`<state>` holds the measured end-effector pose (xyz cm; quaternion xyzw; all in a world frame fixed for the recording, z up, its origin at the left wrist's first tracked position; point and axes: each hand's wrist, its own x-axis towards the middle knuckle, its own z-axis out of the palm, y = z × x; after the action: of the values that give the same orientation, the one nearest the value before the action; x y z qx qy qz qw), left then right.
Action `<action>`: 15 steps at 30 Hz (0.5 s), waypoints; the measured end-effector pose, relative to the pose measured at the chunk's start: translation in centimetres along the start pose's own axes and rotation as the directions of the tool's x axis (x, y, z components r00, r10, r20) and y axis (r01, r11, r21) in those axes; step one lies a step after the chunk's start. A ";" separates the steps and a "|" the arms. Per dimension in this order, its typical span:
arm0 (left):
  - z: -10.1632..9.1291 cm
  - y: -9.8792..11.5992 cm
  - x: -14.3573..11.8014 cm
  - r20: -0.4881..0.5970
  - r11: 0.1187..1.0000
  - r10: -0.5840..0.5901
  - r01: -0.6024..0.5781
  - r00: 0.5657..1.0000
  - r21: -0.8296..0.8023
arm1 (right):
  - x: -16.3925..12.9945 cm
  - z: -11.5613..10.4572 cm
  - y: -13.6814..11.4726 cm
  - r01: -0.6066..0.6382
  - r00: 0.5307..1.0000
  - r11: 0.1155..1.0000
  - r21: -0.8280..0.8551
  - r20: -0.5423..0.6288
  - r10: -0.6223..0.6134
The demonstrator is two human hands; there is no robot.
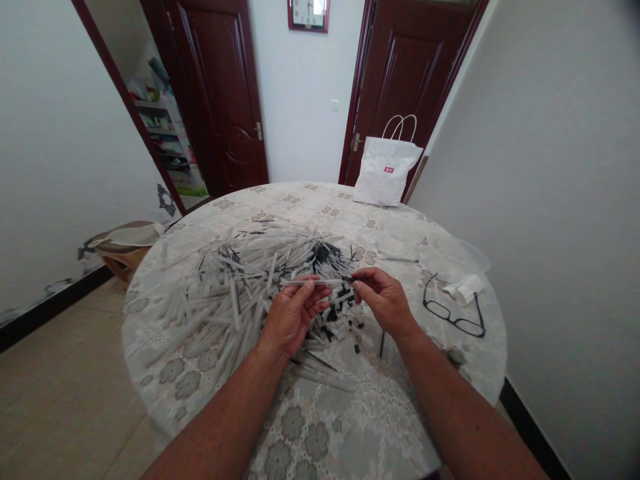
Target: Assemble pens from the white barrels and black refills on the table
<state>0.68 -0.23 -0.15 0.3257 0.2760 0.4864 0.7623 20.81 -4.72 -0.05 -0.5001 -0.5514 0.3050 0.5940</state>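
My left hand (293, 317) is closed on a slim whitish pen barrel (320, 283), held level between thumb and fingers above the heap. At the barrel's right end, the thumb and fingertips of my right hand (383, 300) are pinched together; a small dark bit shows there, too small to name. Beneath and left of my hands spreads a big loose pile of similar translucent barrels (235, 293). A bunch of thin black pieces (325, 255) pokes out at the far side of the pile. Small black caps or plugs (331, 315) lie scattered just under my hands.
The round table has a flowered lace cloth (295, 440). Black-framed glasses (453, 320) and crumpled white paper (464, 290) lie at the right. A white paper bag (385, 170) stands at the far edge. Below the left side is a brown stool (123, 250).
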 end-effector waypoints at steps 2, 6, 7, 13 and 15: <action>0.0 0.0 0.0 -0.005 1.000 0.004 -0.004 1.000 0.001 | 0.0 0.3 0.2 -0.009 1.000 1.000 0.028 -0.010 0.009; 0.1 0.0 0.0 -0.001 1.000 0.008 -0.008 1.000 0.007 | 0.1 0.2 0.3 -0.023 1.000 1.000 -0.001 -0.007 0.023; 0.1 0.0 0.0 0.005 1.000 0.007 -0.007 1.000 0.008 | 0.1 0.2 0.4 -0.028 1.000 1.000 -0.008 -0.002 0.028; 0.2 0.1 -0.1 0.012 1.000 0.005 -0.005 1.000 0.003 | -0.1 0.5 0.6 -0.042 0.999 0.999 -0.019 0.020 0.042; 0.1 0.0 -0.1 0.012 1.000 0.000 0.000 1.000 0.001 | -0.1 0.5 0.7 -0.053 0.998 0.998 -0.018 0.021 0.054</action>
<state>0.74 -0.32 -0.03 0.3292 0.2716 0.4841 0.7639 20.40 -4.45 -0.82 -0.5166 -0.5469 0.3212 0.5751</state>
